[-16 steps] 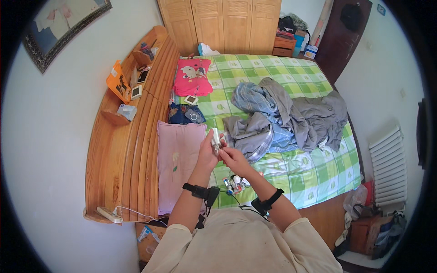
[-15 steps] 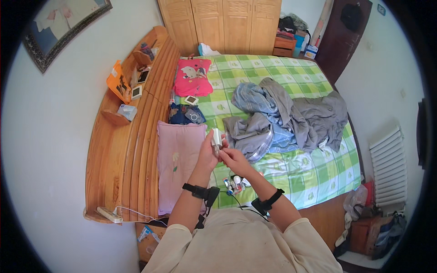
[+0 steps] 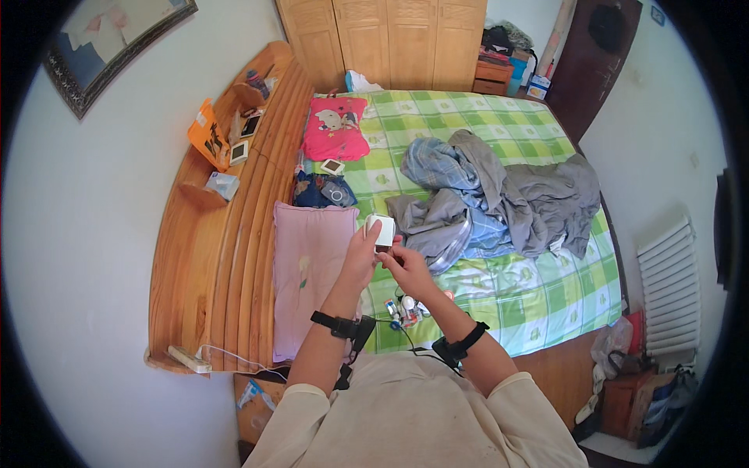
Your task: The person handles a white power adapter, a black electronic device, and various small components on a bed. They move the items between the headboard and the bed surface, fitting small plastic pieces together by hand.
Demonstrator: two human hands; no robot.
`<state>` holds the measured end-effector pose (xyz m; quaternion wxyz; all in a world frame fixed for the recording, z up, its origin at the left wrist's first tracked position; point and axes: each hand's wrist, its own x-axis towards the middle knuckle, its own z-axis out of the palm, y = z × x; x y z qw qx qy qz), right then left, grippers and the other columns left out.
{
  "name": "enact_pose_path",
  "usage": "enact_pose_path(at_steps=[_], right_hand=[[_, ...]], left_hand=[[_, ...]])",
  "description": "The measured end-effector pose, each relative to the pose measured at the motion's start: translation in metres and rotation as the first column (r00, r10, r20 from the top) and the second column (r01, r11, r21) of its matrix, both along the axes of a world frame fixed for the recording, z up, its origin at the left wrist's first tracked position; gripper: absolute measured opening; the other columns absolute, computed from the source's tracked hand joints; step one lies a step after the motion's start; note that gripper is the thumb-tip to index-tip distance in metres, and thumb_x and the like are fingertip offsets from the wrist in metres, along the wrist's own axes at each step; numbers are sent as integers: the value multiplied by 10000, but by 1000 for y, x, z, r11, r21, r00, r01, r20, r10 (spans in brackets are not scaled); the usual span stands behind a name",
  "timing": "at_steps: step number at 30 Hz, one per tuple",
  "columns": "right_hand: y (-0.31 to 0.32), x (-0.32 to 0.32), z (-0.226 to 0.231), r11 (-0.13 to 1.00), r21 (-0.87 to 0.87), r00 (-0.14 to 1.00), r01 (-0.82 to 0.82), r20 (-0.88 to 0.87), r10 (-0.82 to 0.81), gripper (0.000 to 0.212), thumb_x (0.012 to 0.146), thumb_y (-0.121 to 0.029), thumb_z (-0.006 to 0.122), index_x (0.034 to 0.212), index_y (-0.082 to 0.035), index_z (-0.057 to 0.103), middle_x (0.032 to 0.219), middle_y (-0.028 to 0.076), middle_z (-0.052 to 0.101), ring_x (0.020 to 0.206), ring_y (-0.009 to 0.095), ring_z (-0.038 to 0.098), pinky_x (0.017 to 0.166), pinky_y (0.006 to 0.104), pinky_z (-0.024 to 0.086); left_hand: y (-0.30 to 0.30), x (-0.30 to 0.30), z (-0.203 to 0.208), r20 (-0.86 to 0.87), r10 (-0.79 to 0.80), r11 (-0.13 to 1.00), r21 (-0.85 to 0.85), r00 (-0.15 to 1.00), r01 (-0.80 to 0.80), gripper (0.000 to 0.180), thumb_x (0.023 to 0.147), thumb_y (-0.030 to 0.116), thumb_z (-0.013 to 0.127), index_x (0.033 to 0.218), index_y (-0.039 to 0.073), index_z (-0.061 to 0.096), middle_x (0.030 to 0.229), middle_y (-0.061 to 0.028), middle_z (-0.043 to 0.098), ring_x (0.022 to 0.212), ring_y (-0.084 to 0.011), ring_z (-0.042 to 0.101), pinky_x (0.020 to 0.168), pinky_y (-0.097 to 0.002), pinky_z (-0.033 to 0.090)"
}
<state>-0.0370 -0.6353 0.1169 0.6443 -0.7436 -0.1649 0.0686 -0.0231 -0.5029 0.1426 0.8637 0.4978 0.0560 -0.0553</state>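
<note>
I have the small white box-shaped device (image 3: 381,229) raised over the green-checked bedsheet (image 3: 507,300), between the pale pink pillow (image 3: 314,257) and the bunched grey quilt (image 3: 538,199). My left hand (image 3: 360,254) pinches it, thumb along its left side. The fingertips of my right hand (image 3: 409,272) meet at its lower edge, by a dark patch; I can't tell whether they grip anything. To handle it well, I'd let the left carry the weight, thumb off the white face, and work the right with light fingertip pressure, wrists low so the device stays in sight.
</note>
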Motion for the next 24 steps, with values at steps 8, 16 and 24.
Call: enact_pose_path(at_steps=[8,16,24], right_hand=[[-16,-6,15,983,-123,988,-134,62,142,279,923,-249,606,812,7,587,589,32,453,551,102,376,507,296,330],[-21,-17,43,985,-58,969,-161,182,169,196,892,-176,643,849,12,608,671,50,508,582,102,430,520,271,356],[-13,-23,92,953,-249,886,-170,385,259,122,857,-139,662,873,-19,652,709,108,558,591,209,508,556,316,410]], left_hand=[[27,-18,-1,84,38,998,-57,996,-33,428,999,356,449,1156,-38,497,1028,-143,617,905,-270,667,728,-353,571],[45,-50,17,45,22,993,113,999,-27,386,1000,376,446,1113,21,546,941,-104,649,753,-186,666,644,-272,543],[58,-74,27,-59,158,983,-84,986,-162,348,1005,356,421,1116,52,547,877,-80,639,632,-158,617,532,-260,509]])
